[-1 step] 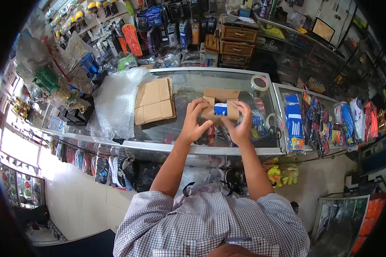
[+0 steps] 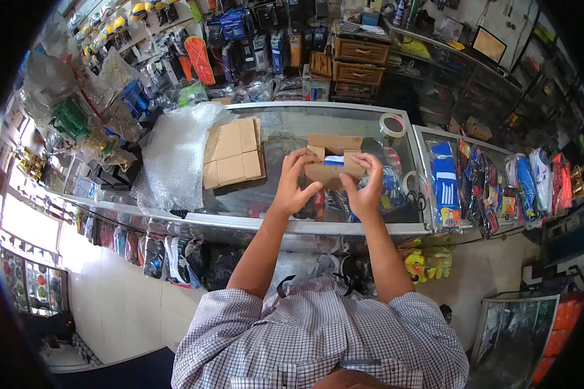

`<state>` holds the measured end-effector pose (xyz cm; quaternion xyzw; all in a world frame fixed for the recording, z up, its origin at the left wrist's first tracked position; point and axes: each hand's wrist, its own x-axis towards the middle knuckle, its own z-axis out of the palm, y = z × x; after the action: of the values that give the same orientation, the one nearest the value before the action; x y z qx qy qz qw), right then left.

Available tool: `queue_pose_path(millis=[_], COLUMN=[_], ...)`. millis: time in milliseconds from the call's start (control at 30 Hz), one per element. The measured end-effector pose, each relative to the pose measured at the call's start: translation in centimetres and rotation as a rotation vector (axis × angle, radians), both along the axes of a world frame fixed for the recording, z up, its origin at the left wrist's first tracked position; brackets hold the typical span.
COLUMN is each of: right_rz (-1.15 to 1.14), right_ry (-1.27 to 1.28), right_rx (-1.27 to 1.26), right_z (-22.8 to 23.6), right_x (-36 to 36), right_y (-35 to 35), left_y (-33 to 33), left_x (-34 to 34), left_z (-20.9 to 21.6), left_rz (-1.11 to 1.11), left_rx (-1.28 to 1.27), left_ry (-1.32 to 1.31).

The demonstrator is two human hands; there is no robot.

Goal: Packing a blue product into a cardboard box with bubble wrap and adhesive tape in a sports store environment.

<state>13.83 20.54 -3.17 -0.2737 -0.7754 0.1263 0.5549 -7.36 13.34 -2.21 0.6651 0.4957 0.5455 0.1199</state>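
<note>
A small brown cardboard box [image 2: 324, 175] stands on the glass counter with its far flap up. Inside it shows a bit of a blue and white item [image 2: 334, 160], too covered to name. My left hand [image 2: 296, 181] holds the box's left side, fingertips at the upper edge and thumb toward its near side. On the right side, my right hand [image 2: 366, 185] grips the box, fingers over the top corner and thumb against the near flap. To the left of the box lies a stack of flattened cardboard [image 2: 233, 155].
Bubble wrap [image 2: 178, 155] covers the counter's left end. A tape roll [image 2: 392, 125] lies at the far right of the glass, with scissors [image 2: 422, 192] nearer. Packaged blue and white goods [image 2: 444, 181] hang at right. The counter's metal edge [image 2: 292, 225] runs before me.
The box's near flap has come up and hides more of the blue and white item. My right thumb has moved up against it; my left hand stays put.
</note>
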Motion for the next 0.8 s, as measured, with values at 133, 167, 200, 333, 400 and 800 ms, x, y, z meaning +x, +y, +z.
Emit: queue_pose_path(millis=[133, 167, 200, 333, 400, 800], right_rz=[0.110, 0.048, -0.013, -0.016, 0.269, 0.184], right_ry=[0.270, 0.209, 0.148, 0.165, 0.371, -0.092], right_rx=[-0.293, -0.254, -0.215, -0.289, -0.510, -0.183], right_z=[-1.1, -0.8, -0.6, 0.4, 0.1, 0.8], right_x=[-0.1, -0.1, -0.1, -0.2, 0.1, 0.3], right_y=[0.5, 0.3, 0.1, 0.0, 0.2, -0.5], left_y=[0.4, 0.2, -0.1, 0.1, 0.5, 0.5], left_x=[0.6, 0.7, 0.8, 1.0, 1.0, 0.5], left_z=[0.2, 0.3, 0.5, 0.2, 0.0, -0.6], left_rz=[0.073, 0.077, 0.088, 0.092, 0.151, 0.231], left_rx=[0.000, -0.003, -0.043, -0.006, 0.070, -0.044], left_ry=[0.001, 0.000, -0.051, -0.134, -0.021, -0.199])
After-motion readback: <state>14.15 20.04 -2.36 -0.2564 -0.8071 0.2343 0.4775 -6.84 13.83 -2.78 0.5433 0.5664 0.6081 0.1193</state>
